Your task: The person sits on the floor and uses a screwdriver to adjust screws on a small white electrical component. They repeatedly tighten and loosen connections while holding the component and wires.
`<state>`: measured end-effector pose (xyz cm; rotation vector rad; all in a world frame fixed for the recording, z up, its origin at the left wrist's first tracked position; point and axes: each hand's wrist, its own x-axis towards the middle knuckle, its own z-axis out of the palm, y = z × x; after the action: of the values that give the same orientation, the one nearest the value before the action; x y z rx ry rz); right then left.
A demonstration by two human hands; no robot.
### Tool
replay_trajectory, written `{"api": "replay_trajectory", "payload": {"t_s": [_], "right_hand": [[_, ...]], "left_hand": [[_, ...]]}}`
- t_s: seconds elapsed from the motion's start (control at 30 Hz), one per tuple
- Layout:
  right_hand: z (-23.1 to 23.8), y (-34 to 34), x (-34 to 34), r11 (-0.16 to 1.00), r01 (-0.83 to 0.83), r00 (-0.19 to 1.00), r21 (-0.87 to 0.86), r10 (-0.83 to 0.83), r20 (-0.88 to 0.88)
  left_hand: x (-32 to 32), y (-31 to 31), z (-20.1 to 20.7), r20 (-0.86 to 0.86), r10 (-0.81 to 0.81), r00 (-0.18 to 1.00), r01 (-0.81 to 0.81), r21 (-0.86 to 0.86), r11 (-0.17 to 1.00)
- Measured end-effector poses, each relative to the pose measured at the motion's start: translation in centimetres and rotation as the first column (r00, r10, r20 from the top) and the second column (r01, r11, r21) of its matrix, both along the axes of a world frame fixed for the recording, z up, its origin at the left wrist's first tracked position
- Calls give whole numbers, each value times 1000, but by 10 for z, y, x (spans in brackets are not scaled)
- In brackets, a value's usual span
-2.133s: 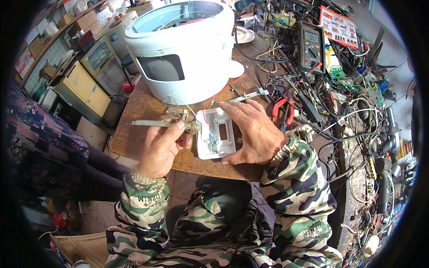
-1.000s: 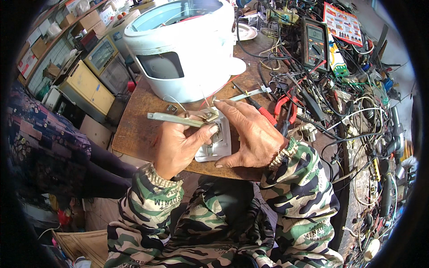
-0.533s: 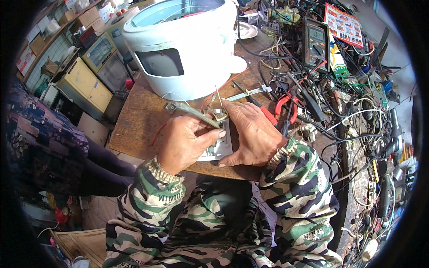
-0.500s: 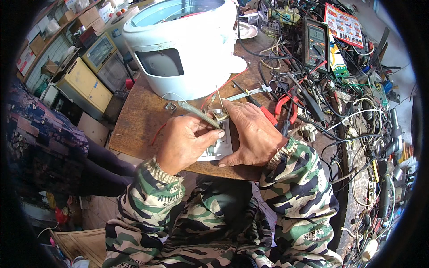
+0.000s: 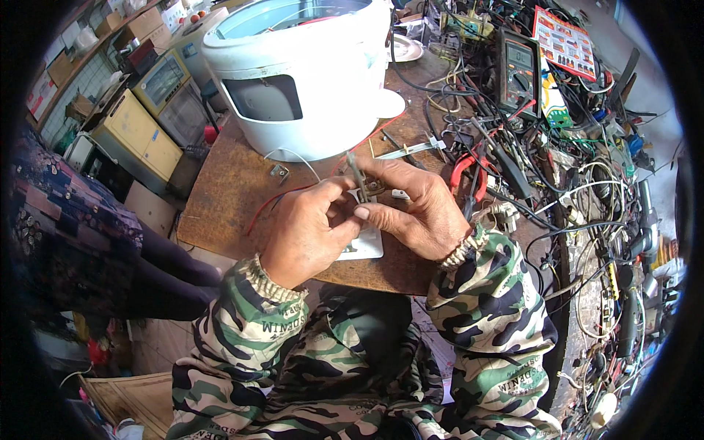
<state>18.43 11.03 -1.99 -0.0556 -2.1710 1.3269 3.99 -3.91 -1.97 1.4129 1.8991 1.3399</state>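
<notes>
Over the near part of the table, my left hand (image 5: 304, 231) is closed, its thumb and fingertips pinching a small thin circuit board (image 5: 357, 180). The board stands nearly edge-on, so its faces are mostly hidden. My right hand (image 5: 418, 205) grips it from the other side, thumb below and index finger along the top. Beneath both hands lies a white plastic panel (image 5: 367, 249), largely covered by them. Beyond my hands stands a big white rounded appliance housing (image 5: 323, 110), like a rice cooker body, with a dark window opening in its side.
Red-handled pliers (image 5: 460, 172), a caliper-like metal tool (image 5: 411, 150) and a multimeter (image 5: 519, 77) lie to the right. Tangled cables and parts (image 5: 587, 213) crowd the right side. A red wire (image 5: 268, 205) crosses the wooden tabletop (image 5: 213, 213). Another person (image 5: 81, 227) stands at left.
The circuit board has turned from a slant to nearly upright, edge-on. My right hand has moved from resting on the panel and closed its thumb and fingers on the board.
</notes>
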Motion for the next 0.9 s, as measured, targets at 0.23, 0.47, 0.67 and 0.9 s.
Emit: {"api": "replay_trajectory", "payload": {"t_s": [0.23, 0.47, 0.67, 0.9], "right_hand": [[6, -5, 4, 997, 49, 994, -53, -44, 102], [1, 4, 6, 995, 3, 972, -96, 19, 235], [-1, 0, 5, 986, 67, 982, -152, -39, 185], [3, 1, 7, 992, 82, 975, -100, -58, 215]], "left_hand": [[-29, -14, -7, 55, 49, 997, -61, 235, 970], [-35, -30, 10, -365, 213, 906, -253, -65, 965], [-6, -39, 23, -487, 140, 862, -273, -213, 938], [-3, -27, 26, -509, 106, 854, -287, -290, 913]]}}
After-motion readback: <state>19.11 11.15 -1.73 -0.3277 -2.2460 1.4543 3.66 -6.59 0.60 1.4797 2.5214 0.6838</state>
